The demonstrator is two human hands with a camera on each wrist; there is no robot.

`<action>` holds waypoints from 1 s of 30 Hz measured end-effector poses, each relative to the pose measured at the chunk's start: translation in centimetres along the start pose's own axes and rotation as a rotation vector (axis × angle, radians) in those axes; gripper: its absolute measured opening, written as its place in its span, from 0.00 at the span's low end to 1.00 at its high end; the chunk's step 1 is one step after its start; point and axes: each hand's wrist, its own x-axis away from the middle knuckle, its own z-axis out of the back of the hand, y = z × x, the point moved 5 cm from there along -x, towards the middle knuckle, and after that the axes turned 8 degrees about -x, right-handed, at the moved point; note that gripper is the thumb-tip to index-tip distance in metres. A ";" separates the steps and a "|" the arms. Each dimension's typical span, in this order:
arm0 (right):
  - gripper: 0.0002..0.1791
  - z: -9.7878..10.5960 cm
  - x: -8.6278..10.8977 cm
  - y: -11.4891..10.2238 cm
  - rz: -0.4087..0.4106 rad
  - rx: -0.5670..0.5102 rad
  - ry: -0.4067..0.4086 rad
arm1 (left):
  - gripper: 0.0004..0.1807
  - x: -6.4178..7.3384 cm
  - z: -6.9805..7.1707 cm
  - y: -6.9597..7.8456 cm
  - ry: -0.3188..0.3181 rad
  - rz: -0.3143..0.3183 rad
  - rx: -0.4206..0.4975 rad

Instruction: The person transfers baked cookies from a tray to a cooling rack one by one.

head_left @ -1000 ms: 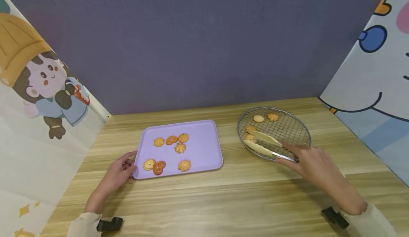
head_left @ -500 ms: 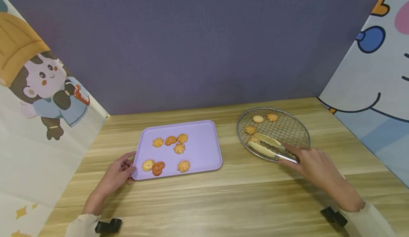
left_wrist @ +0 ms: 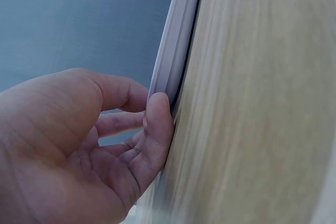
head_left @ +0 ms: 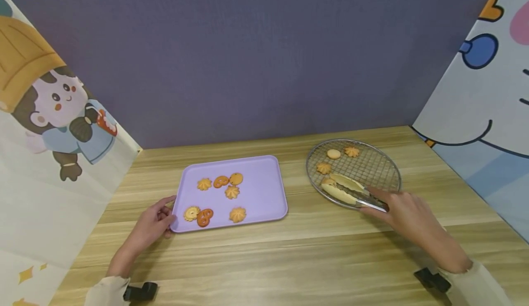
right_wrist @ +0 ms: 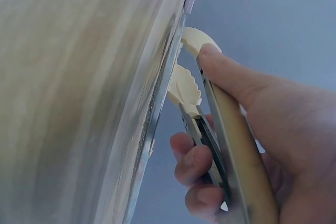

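My right hand (head_left: 407,214) grips a pair of metal tongs (right_wrist: 239,150) with cream scalloped tips. Those tips sit low over the near left part of a round wire rack (head_left: 378,168), on either side of a golden cookie (head_left: 328,181) that they partly hide. My left hand (head_left: 153,221) pinches the near left edge of a lilac tray (head_left: 262,186) between thumb and fingers. In the left wrist view, the tray's rim (left_wrist: 176,40) runs up from the fingertips. On the tray lie several cookies, among them a flower-shaped one (head_left: 238,214) and a brown pretzel-shaped one (head_left: 205,217).
Another flower-shaped cookie (head_left: 324,168) lies on the rack just beyond the tongs. Farther back on it are a plain oval cookie (head_left: 333,154) and a flower-shaped cookie (head_left: 352,152). A grey panel (head_left: 264,58) stands behind the wooden table (head_left: 264,269), with printed panels at both sides.
The tongs' tips have come closer together around the near cookie on the rack, shifting slightly toward me. My left hand stays at the tray's edge.
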 end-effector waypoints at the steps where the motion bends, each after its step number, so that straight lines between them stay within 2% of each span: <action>1: 0.33 0.0 0.0 0.1 -0.006 -0.003 -0.005 | 0.29 0.0 0.0 0.0 0.001 0.000 -0.001; 5: 0.35 -0.1 0.2 0.2 -0.038 -0.012 -0.028 | 0.29 0.0 0.0 0.1 0.003 -0.001 -0.004; 11: 0.36 0.0 0.2 0.2 -0.036 0.002 -0.011 | 0.28 0.0 0.0 0.1 0.003 -0.003 -0.005; 23: 0.48 -0.3 0.2 0.4 -0.099 0.009 -0.051 | 0.29 -0.1 -0.1 -0.4 -0.004 -0.004 0.003; 30: 0.53 -0.1 0.0 0.1 -0.125 -0.006 -0.067 | 0.28 -0.2 -0.1 -0.7 0.004 -0.039 0.037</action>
